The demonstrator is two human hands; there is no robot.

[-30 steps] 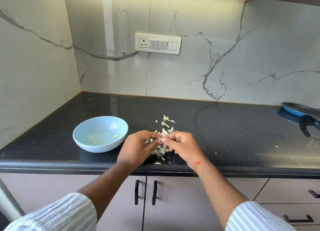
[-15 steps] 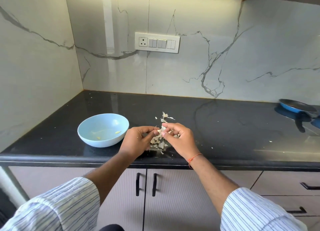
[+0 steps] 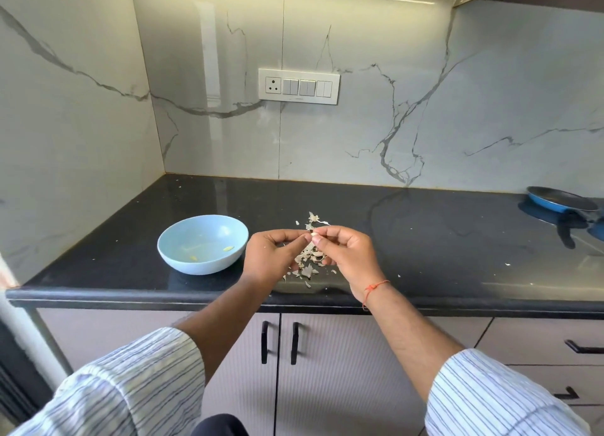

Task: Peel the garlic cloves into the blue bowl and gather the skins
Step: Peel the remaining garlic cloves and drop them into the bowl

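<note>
Head view, left hand: the left hand has its fingers curled in and pinching the garlic clove from the left.
Head view, right hand: the right hand has its fingers curled and pinching the same clove from the right, so the two hands meet at the clove above the table.
Clove: small and pale, caught between the two sets of fingertips; its long axis is too small to tell.
Skins: a loose pile of skins lies on the table directly below the fingers, with a few flakes just beyond them.
Blue bowl: the blue bowl stands to the left of the fingers, near the left hand and apart from it; it holds a few peeled pieces.
Key relation: the bowl lies leftward of the clove, so the left hand looks the nearer one to drop it in once the skin is off.
</note>
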